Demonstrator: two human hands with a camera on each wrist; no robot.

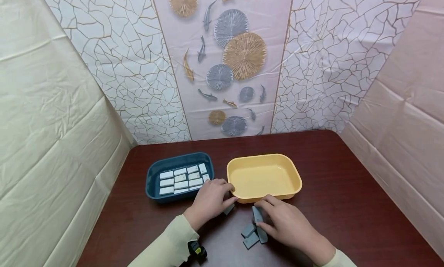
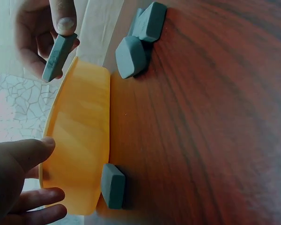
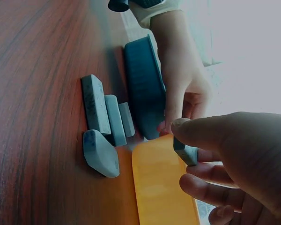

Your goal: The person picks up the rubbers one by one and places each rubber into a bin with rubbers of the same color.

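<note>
My right hand [image 1: 288, 222] pinches a small grey rectangular block [image 3: 185, 152] between thumb and fingers, raised off the table near the front of a yellow tray [image 1: 239, 198]. With thumb and fingers, my left hand [image 1: 211, 199] grips the yellow tray's front left corner at the rim. Several more grey blocks [image 3: 94, 103] lie on the table in front of that tray, some touching or leaning together below my right hand. Another grey block [image 2: 113, 186] sits close to the yellow tray, partly under my left hand in the head view.
A dark blue tray [image 1: 150, 182] stands at the left, holding several white rectangular tiles [image 1: 180, 178] in rows. The dark red-brown table [image 1: 322, 163] reaches back to a patterned cloth wall [image 1: 308, 97]. Pale cloth [image 1: 76, 124] hangs along both sides.
</note>
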